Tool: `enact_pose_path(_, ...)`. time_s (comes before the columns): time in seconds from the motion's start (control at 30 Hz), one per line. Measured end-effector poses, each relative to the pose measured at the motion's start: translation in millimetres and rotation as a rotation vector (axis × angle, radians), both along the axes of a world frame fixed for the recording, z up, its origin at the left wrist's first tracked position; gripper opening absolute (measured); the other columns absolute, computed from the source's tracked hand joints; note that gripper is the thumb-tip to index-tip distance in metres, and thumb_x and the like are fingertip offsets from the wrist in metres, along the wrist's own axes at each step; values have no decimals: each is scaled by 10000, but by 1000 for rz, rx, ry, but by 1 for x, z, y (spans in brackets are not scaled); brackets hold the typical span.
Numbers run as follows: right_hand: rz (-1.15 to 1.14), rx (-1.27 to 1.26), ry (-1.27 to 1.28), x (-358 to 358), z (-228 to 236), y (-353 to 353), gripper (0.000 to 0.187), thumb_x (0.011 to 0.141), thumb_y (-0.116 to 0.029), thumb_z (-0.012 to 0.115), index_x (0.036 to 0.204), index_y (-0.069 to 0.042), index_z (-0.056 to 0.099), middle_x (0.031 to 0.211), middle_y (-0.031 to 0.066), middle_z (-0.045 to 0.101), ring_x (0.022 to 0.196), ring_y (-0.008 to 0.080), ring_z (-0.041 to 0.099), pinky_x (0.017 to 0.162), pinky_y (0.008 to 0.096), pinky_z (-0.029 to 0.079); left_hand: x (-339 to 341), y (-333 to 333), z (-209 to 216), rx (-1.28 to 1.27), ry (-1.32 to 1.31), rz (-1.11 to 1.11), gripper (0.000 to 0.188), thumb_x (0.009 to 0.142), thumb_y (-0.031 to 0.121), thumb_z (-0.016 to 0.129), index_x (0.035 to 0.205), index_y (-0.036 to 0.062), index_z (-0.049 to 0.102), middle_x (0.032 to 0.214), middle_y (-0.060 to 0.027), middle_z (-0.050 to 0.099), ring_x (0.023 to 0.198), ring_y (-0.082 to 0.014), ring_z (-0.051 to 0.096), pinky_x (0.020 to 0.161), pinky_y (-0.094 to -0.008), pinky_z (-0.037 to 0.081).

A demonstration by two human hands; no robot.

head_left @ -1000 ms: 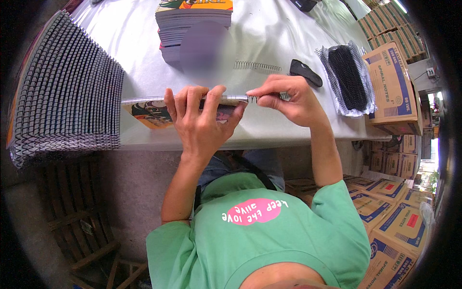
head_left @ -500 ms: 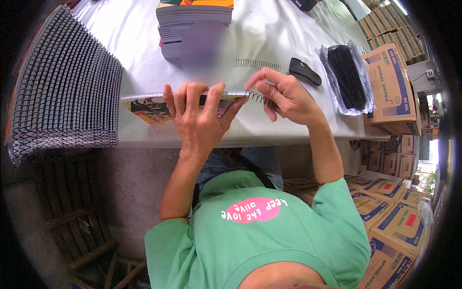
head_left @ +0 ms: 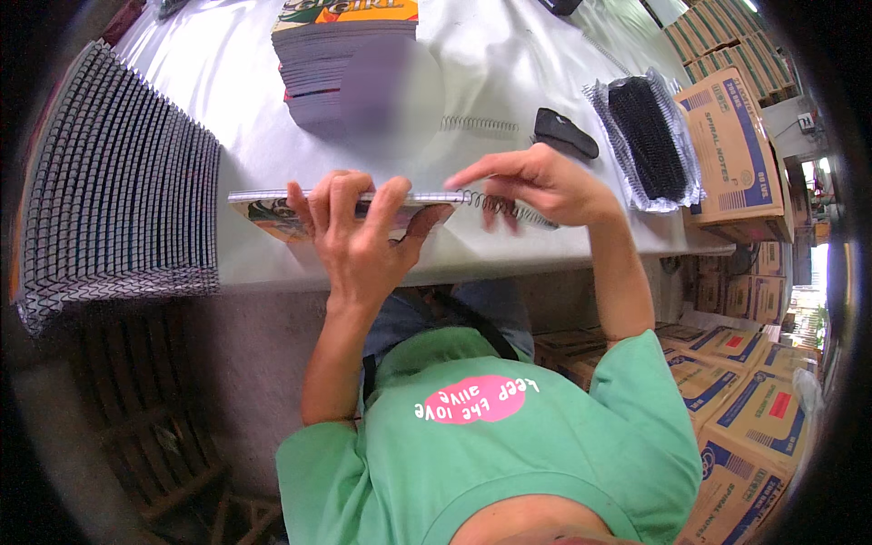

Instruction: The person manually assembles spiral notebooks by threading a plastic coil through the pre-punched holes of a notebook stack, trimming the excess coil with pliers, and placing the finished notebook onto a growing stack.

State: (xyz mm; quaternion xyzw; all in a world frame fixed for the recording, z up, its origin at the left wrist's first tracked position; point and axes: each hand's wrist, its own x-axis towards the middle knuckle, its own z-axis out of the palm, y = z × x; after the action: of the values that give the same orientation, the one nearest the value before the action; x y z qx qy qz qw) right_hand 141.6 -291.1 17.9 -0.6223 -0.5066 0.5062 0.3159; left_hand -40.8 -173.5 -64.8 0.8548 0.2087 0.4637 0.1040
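Note:
My left hand (head_left: 350, 218) is closed around a notebook (head_left: 268, 216) with a colourful cover, held on edge with its row of punched holes upward. A dark wire spiral coil (head_left: 522, 212) meets the right end of that holed edge and stretches off to the right. At the coil is my right hand (head_left: 559, 186), its index finger reaching over to the notebook's corner and its other fingers around the wire. Those fingertips are partly blurred and hidden. Behind them, another loose spiral coil (head_left: 480, 123) lies on the white-covered table (head_left: 509, 54).
A stack of notebooks (head_left: 313, 68) stands at the back. Many coil-bound books are piled at left (head_left: 118, 182). To the right are a black pouch-like object (head_left: 565, 133), a plastic bag of black coils (head_left: 649, 141) and a cardboard box (head_left: 727, 150). More cartons (head_left: 758, 413) sit below at right.
My right index finger has stretched out toward the notebook's corner, and more of the coil shows beneath the hand. The notebook has dipped slightly nearer to me. The whole view has shifted a little.

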Motion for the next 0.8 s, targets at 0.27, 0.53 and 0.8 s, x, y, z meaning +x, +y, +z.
enact_pose_path(0.27,-444,304,-1106,148,-127,-84,544,700,60,478,1204,-134,539,1161,152,578,1097,333,531,971,358,415,-7,4,1,-22,-12,-174,353,586,404,801,790,178,622,820,5,485,923,-214,521,1045,-479,177)
enact_pose_path(0.53,-837,738,67,43,-59,-28,416,773,-46,620,1172,-63,506,974,57,634,630,35,488,626,168,449,-6,0,1,8,0,-101,392,587,392,812,838,166,613,847,-18,493,971,-242,520,1013,-478,219)
enact_pose_path(0.8,-485,414,156,-36,-32,-20,661,653,-12,790,1232,-74,476,1000,64,638,847,73,575,748,219,469,2,-1,3,-32,-19,-64,376,588,387,810,826,173,613,838,-14,486,985,-223,510,1059,-466,150)
